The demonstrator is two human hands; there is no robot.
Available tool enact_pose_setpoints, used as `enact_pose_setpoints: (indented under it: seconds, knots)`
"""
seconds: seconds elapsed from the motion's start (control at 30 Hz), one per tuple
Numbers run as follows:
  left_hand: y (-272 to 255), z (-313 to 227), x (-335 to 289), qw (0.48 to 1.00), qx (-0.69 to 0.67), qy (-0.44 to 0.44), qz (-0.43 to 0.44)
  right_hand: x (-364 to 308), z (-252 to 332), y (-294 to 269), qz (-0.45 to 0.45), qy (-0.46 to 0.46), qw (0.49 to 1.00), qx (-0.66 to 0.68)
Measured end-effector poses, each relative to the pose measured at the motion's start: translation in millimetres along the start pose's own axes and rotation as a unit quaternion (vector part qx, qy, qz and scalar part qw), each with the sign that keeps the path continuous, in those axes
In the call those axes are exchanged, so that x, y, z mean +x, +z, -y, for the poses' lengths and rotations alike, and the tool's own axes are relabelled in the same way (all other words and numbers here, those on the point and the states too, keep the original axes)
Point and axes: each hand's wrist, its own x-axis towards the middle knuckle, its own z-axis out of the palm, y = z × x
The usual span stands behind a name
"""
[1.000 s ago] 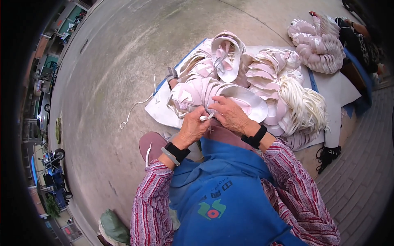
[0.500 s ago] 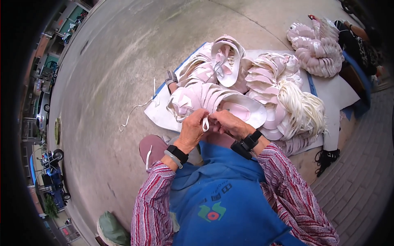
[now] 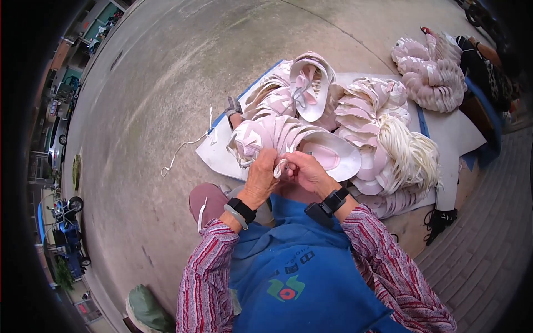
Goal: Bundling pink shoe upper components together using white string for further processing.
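Note:
Close together in front of my blue apron, both hands work on a white shoelace (image 3: 280, 166). My left hand (image 3: 262, 176) pinches it, a loop showing beside the fingers. My right hand (image 3: 307, 173) is closed on the lace too, thumb and forefinger toward the left hand. Just beyond them lies a row of pale pink and white shoe uppers (image 3: 272, 130), nested into each other; the end one (image 3: 333, 156) shows its pink inside. Behind it stands another upper (image 3: 311, 91) with grey lacing. The fingertips are partly hidden.
A white board (image 3: 214, 155) lies under the piles. To the right are more stacked uppers (image 3: 363, 114) and a bundle of cream laces (image 3: 408, 147). Another person's arm (image 3: 488, 53) is near a far-right stack (image 3: 433, 77). A loose lace (image 3: 183, 150) trails on the concrete at left.
My right hand has turned and drawn slightly lower, its fingers now pinching nearer the left hand. The lace loop looks smaller and has shifted. The piles have not been moved.

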Motion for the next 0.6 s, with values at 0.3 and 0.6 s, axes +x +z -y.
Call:
enact_pose_setpoints:
  seconds: [0.3, 0.6]
  knots:
    - [-30, 0, -9, 0.96, -0.208, -0.139, 0.127, -13, -2, 12, 0.016, -0.127, 0.963, -0.239]
    - [-99, -20, -12, 0.877, -0.411, -0.236, 0.083, -35, 29, 89, 0.077, -0.205, 0.903, -0.369]
